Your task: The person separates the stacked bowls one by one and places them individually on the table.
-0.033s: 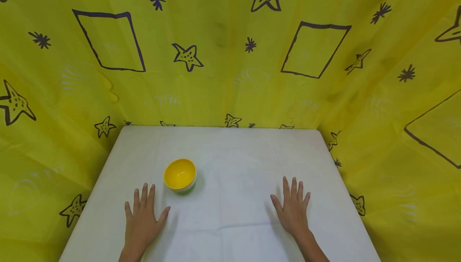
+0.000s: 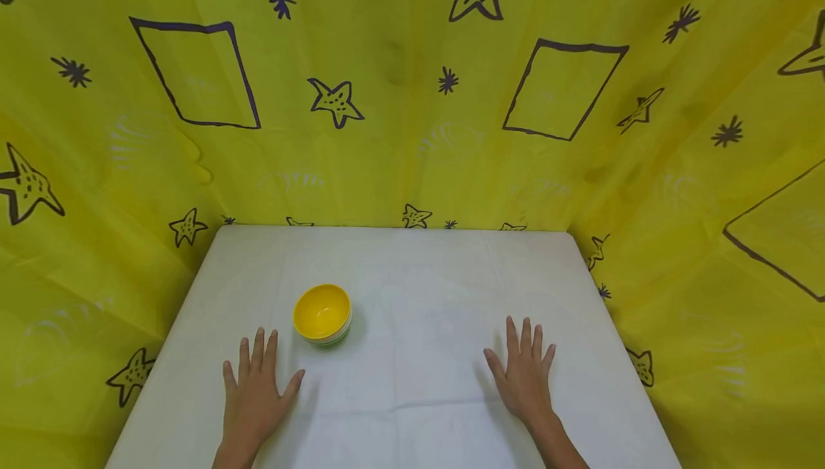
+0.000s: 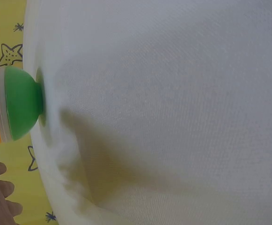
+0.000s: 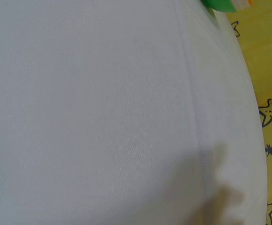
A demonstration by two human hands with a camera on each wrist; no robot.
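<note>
A stack of nested bowls [image 2: 323,313] stands upright on the left part of the white table, yellow inside at the top. From the side, the left wrist view shows a green bowl [image 3: 22,104] at the bottom, with white rims and an orange rim above it. My left hand [image 2: 256,401] is spread just in front and to the left of the stack, touching nothing but air above its shadow. Farther right, my right hand [image 2: 525,382] is spread too, holding nothing and well apart from the bowls. Only its shadow appears in the right wrist view.
A white cloth with fold creases covers the table [image 2: 412,254]. Yellow curtains [image 2: 387,154] printed with dark starfish and frames hang close behind the back edge and along both sides.
</note>
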